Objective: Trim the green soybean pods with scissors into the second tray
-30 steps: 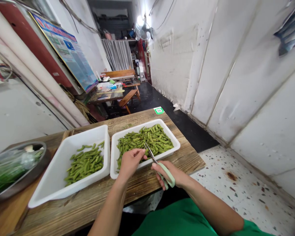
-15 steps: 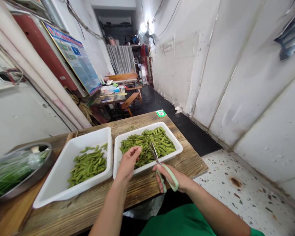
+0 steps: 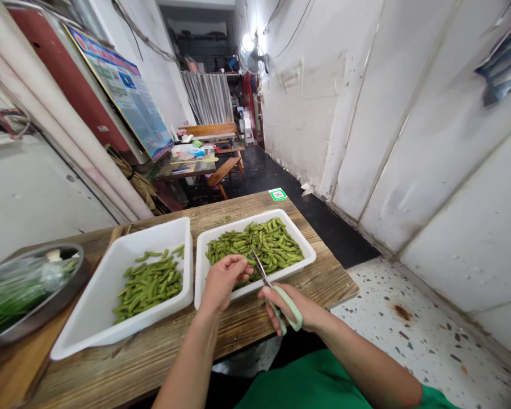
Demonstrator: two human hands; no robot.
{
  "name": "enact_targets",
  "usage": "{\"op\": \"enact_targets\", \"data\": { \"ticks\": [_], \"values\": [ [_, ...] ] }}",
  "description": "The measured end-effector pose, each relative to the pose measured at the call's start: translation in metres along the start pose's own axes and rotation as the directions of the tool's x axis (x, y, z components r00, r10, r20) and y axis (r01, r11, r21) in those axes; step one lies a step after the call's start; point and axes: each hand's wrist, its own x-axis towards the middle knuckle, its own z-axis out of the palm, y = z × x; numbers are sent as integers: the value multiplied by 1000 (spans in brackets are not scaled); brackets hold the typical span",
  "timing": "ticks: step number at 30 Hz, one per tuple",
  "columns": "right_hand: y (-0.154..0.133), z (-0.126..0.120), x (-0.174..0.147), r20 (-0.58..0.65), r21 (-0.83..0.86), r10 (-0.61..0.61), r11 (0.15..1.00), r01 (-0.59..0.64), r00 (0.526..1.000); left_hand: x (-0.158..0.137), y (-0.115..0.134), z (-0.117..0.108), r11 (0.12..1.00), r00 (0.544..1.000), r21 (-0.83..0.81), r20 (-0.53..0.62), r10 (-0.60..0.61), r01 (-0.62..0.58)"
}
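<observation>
My left hand [image 3: 226, 278] is closed in a pinch over the near side of the right white tray [image 3: 202, 272]. A green edamame pod [image 3: 251, 262] shows at its fingertips, mostly hidden by them. My right hand [image 3: 287, 304] grips scissors [image 3: 290, 311] with pale green handles. Their blades point up and left, slightly apart, close to the left fingertips and the pod. Many edamame pods [image 3: 276, 238] fill the tray below both hands. To the left, another white tray [image 3: 89, 301] holds a smaller pile of pods [image 3: 153, 284].
A metal bowl [image 3: 74, 278] with bagged leafy greens [image 3: 21, 295] stands at the far left of the wooden table [image 3: 153, 360]. A green QR card [image 3: 277, 195] lies near the back edge. Beyond are a cluttered table [image 3: 183, 167] and wooden bench [image 3: 223, 170].
The scissors and my right hand have moved slightly left, bringing the blades nearer the left fingertips. The blades look closer together. My left hand stays pinched, and the view has shifted a little.
</observation>
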Motion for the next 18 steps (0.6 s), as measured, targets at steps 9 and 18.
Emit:
{"op": "enact_targets", "data": {
  "ticks": [9, 18],
  "values": [
    [-2, -1, -1, -40, -10, -4, 1000, 3, 999, -1, -1, 3, 998, 998, 54, -46, 40, -38],
    [-3, -1, -1, -29, -41, -5, 999, 4, 1000, -3, 0, 3, 999, 1000, 25, -4, 23, -22]
  ]
}}
